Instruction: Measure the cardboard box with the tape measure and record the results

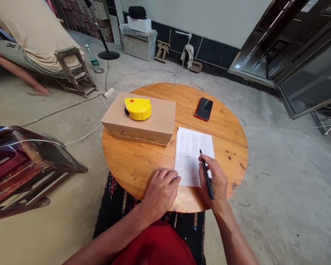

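My right hand (215, 180) is closed around a black pen (206, 175). The pen's upper tip points away from me over the written sheet of paper (189, 156); whether it touches the paper I cannot tell. Columns of small handwriting cover most of the sheet, and more paper seems to lie under it. My left hand (162, 187) rests on the round wooden table (129, 162) at the paper's lower left corner. Its fingers are curled together, and a small pale bit shows between thumb and forefinger, too small to name.
Beyond my left hand a cardboard box (143, 132) carries a yellow tape measure (138, 109). A phone (203, 109) lies at the table's far right. Wooden chairs (30, 165) and a seated person (35, 36) are at left. Cables (82, 139) cross the floor.
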Demonstrator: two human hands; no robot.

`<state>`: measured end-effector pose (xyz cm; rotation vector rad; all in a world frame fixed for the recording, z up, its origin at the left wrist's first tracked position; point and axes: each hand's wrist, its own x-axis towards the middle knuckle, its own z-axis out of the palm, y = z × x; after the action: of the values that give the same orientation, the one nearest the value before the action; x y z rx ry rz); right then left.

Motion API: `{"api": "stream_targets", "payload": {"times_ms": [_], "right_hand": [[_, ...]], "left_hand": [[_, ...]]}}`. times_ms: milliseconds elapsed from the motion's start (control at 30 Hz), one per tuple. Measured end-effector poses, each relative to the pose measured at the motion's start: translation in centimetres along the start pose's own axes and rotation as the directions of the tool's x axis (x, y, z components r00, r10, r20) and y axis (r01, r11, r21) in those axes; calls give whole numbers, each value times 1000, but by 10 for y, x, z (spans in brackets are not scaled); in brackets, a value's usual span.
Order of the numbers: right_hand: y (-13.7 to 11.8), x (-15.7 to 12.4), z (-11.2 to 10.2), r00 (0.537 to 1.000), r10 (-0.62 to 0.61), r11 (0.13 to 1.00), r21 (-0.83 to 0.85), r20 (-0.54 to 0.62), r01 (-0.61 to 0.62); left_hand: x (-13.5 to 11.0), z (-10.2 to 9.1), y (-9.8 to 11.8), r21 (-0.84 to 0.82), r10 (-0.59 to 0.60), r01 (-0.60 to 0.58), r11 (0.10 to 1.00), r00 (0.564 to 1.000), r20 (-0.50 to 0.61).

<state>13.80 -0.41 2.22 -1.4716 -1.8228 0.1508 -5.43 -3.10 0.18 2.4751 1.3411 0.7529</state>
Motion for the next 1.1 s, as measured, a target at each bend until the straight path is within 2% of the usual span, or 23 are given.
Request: {"api": "stream_targets", "payload": {"times_ms": [67,133,200,267,300,367,533,700,867,1100], "right_hand": [[12,14,-2,989,-98,976,-185,110,117],[23,27,0,960,-138,917,-335,244,217],[31,38,6,914,-155,858,-408,374,312],[35,44,10,874,-168,822,-425,456,380],[35,44,10,868,-165,815,-432,468,387],[34,39,9,886,-138,824,-446,442,350],[26,10,-5,930,-96,904,-360,356,231],[5,-10,-4,921,-106,931,-287,375,224],[-6,-11,7,894,-103,928,-282,436,245],[9,4,8,913,-59,924,-324,403,203]], "left_hand": [[-1,0,0,6,2,-2,1000,1000,-6],[-1,0,1,11,6,-6,1000,1000,-2],[-2,0,2,16,5,-5,1000,1000,0],[-2,-1,3,18,-1,1,1000,1000,3],[-2,-1,3,18,-4,4,1000,1000,6],[-2,-2,3,21,-9,9,1000,1000,10],[-2,-1,3,17,-9,9,1000,1000,2],[0,0,5,31,-14,14,999,1000,1],[0,1,6,79,-8,6,997,1000,21],[17,7,2,122,-3,1,993,1000,17]]}}
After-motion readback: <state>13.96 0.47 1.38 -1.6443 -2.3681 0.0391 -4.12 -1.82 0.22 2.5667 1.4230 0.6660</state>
